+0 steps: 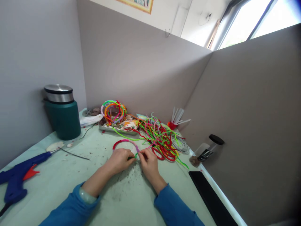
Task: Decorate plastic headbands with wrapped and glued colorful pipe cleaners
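We're at the middle of the pale green covered worktop (128, 204), both hands closed in fingertip pinches. Our left hand (121, 159) appears to grip a short green fuzzy strand (136, 155), and our right hand (148, 160) pinches near the lilac end of a red, pink and lilac fuzzy pipe-cleaner ring (125, 140). That ring sits just beyond our knuckles, its curve bowing to the far side.

To do this neatly, we'd say, let the right fingers anchor the join while the left lead the green round in snug, touching coils. Pull too hard and the curve could kink; leave it slack and the coils would probably slide.

Now, what escapes us? The ring's near side goes behind our fingers, so open or closed, we can't tell. The green strand's ends vanish in the pinch, its direction of turn with them. Far right, the tangled heap of multicoloured pipe cleaners (162, 138) hides its lower layers, and on the left the blue glue gun with a red trigger (22, 174) is cut off by our view's edge.
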`<action>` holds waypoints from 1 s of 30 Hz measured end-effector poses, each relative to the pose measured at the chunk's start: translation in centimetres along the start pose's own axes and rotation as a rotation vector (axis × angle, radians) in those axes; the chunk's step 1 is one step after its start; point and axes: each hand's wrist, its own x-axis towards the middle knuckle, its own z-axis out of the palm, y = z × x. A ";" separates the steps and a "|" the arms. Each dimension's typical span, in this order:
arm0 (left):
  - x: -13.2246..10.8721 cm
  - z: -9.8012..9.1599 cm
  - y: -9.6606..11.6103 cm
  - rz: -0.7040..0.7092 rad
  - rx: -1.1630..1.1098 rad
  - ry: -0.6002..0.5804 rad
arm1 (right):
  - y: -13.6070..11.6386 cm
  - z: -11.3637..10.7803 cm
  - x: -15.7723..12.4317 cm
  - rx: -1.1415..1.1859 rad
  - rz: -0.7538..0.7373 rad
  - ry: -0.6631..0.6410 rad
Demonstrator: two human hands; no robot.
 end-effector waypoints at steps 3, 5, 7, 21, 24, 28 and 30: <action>0.0 0.1 -0.1 -0.014 -0.011 0.000 | -0.5 -0.2 -0.1 0.058 -0.060 -0.031; 0.0 0.3 -0.2 -0.044 -0.052 0.015 | -0.9 -0.4 -0.1 0.084 -0.106 -0.058; 0.0 0.4 -0.4 -0.083 -0.122 0.046 | -1.2 -0.5 -0.1 0.094 -0.140 -0.084; 0.5 0.1 -0.9 -0.183 -0.315 0.112 | -0.2 0.1 -0.2 -0.019 -0.005 -0.098; 0.4 0.2 -0.9 -0.173 -0.347 0.111 | -0.1 0.1 -0.2 -0.025 0.002 -0.110; 0.4 0.1 -0.9 -0.162 -0.358 0.122 | -0.1 0.1 -0.1 -0.026 0.020 -0.105; 0.5 0.1 -0.9 -0.165 -0.351 0.126 | -0.1 0.1 0.0 -0.027 0.035 -0.094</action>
